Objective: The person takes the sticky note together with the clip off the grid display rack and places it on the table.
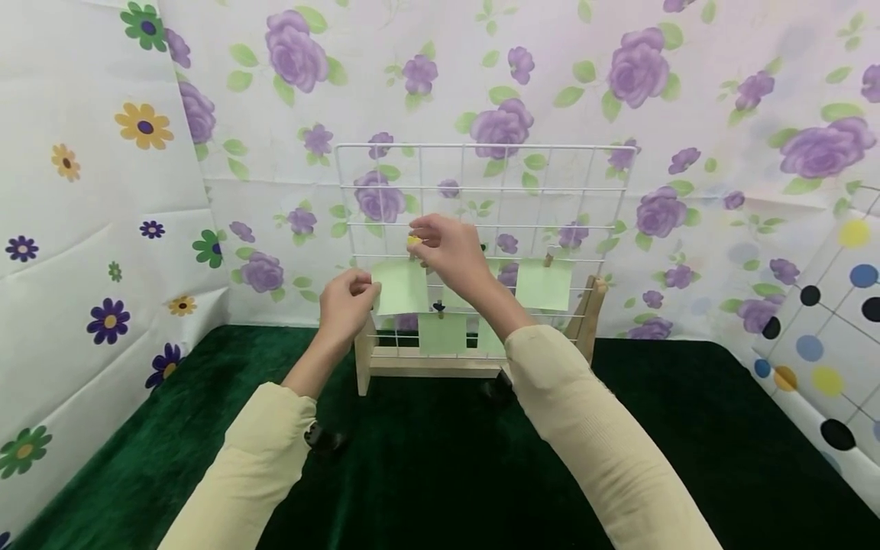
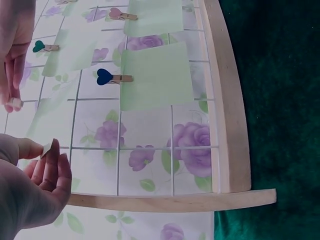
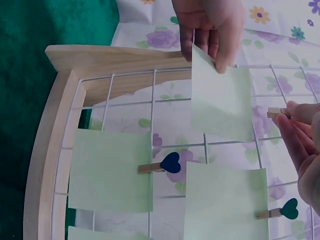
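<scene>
My left hand (image 1: 346, 304) pinches the left edge of a pale green paper square (image 1: 401, 289), which lies against the front of a white wire grid (image 1: 481, 146). In the right wrist view, that paper (image 3: 221, 105) has a bent corner under the left thumb. My right hand (image 1: 454, 256) pinches a small wooden clothespin (image 3: 278, 112) just beyond the paper's edge, apart from it in that view. A yellow piece (image 1: 413, 241) shows at its fingertips. Nearby, a clothespin with a dark blue heart (image 3: 170, 163) holds another green square (image 3: 112, 170).
The grid stands in a wooden base (image 1: 440, 367) on dark green cloth (image 1: 412, 458). More green squares hang by clothespins with a green heart (image 2: 38, 46) and a pink heart (image 2: 115, 14). Flowered sheets (image 1: 275, 191) enclose the back and sides.
</scene>
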Demonstrator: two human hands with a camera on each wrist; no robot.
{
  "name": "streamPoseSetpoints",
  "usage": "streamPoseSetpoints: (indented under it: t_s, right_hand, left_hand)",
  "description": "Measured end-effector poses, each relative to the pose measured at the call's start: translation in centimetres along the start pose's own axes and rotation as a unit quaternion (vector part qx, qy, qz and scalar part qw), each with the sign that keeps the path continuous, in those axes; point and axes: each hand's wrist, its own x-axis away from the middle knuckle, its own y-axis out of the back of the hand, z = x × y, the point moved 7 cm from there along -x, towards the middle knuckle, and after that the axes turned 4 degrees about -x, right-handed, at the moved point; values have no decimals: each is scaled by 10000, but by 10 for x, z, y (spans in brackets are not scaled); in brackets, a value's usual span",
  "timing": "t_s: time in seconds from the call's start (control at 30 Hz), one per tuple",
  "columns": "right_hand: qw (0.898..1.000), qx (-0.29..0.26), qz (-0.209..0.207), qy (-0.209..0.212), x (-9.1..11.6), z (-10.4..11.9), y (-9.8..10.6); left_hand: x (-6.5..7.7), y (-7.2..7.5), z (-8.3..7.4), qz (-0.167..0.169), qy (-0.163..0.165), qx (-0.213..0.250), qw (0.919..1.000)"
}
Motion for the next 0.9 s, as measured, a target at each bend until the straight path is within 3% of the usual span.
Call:
streamPoseSetpoints:
  t_s: [0.23, 0.37, 0.53, 0.73, 0.9]
  right_hand:
    - [9986, 309, -61, 431, 19, 2, 6]
    - [9991, 395, 72, 133, 31, -7, 9]
    - [9984, 414, 283, -262, 46, -22, 12]
    - [9968, 224, 663, -386, 65, -37, 13]
    - [9964, 109, 628, -555, 83, -50, 21]
  left_hand:
    - [10, 2, 9, 176, 11, 349, 9992]
    - [18, 2, 12, 212, 14, 472, 9987]
    - [29, -3, 17, 447, 348, 456, 9974]
    - [42, -6, 24, 719, 623, 387, 9947]
    - [51, -8, 35, 892, 767, 328, 9925]
